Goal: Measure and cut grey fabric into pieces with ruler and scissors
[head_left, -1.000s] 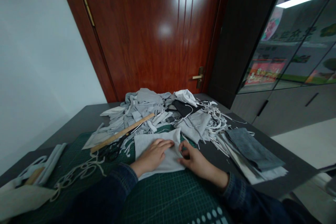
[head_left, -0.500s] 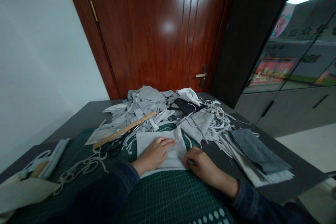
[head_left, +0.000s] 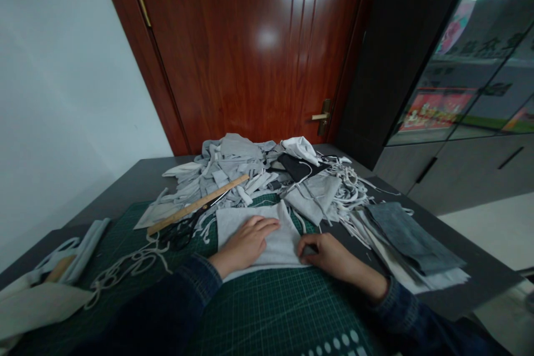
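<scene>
My left hand (head_left: pixel 246 243) lies flat on a pale grey cloth piece (head_left: pixel 283 245), its fingers pointing right. My right hand (head_left: pixel 329 256) is curled at the cloth's lower right edge, with its fingertips pinching that edge. The cloth lies on a green cutting mat (head_left: pixel 271 311) with a printed grid. Left of the cloth, black-handled scissors (head_left: pixel 179 235) lie partly under a wooden ruler (head_left: pixel 200 203). Both are nearer my left hand than my right.
A heap of grey and white fabric scraps (head_left: pixel 225 164) rises behind the cloth. A stack of dark grey fabric (head_left: pixel 411 239) lies to the right, and white cord (head_left: pixel 125 270) lies on the mat's left side. A wooden door (head_left: pixel 246 44) stands beyond the table (head_left: pixel 125 189).
My right hand has moved right and slightly down along the cloth's lower edge. My left hand has stayed on the cloth. The view has shifted a little.
</scene>
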`<state>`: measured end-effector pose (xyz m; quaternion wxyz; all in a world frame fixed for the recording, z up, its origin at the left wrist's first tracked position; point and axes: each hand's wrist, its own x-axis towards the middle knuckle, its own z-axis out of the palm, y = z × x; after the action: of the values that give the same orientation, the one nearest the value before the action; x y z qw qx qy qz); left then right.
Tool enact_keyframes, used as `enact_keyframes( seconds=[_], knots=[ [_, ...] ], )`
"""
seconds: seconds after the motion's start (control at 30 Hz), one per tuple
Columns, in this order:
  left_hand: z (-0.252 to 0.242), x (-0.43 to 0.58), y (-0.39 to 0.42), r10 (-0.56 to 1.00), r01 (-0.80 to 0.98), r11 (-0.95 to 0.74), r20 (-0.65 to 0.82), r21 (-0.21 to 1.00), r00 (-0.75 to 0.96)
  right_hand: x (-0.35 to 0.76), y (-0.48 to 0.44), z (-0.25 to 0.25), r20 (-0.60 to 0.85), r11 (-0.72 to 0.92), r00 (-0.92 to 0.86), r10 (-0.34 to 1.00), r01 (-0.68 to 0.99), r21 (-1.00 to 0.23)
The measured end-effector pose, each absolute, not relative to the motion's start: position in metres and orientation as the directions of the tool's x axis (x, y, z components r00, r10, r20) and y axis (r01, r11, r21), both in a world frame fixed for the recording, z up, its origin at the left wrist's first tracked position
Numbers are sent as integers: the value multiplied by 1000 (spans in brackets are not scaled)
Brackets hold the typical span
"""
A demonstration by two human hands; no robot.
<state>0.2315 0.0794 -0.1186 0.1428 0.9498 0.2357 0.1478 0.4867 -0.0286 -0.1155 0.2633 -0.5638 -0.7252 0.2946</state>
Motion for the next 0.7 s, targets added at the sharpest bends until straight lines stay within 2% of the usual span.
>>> enact_keyframes(
  seconds=[0.07,0.13,0.27,0.33,0.4,0.5,0.6,0.7],
  knots=[
    [-118,232,79,498,416,-843,201,341,844,489,-31,-113,7,140,-183,983,724,-675],
    [-118,233,79,503,423,-839,191,342,843,489,-34,-109,2,141,-170,985,809,-571],
    [-117,233,78,500,423,-842,190,334,845,480,-35,-97,96,274,-258,961,929,-250],
    [-118,233,78,494,417,-848,203,328,845,470,-32,-94,199,356,-332,922,930,-94],
    [-118,233,77,491,411,-850,211,330,845,457,-27,-93,256,475,-461,849,880,10],
    [-117,232,77,496,411,-843,205,348,844,440,-19,-93,148,635,-640,754,768,82],
    [-118,230,78,493,386,-830,206,402,845,426,-10,-97,107,650,-656,747,755,89],
    [-120,231,84,567,352,-728,229,589,791,414,-1,-107,176,597,-598,782,800,61]
  ],
)
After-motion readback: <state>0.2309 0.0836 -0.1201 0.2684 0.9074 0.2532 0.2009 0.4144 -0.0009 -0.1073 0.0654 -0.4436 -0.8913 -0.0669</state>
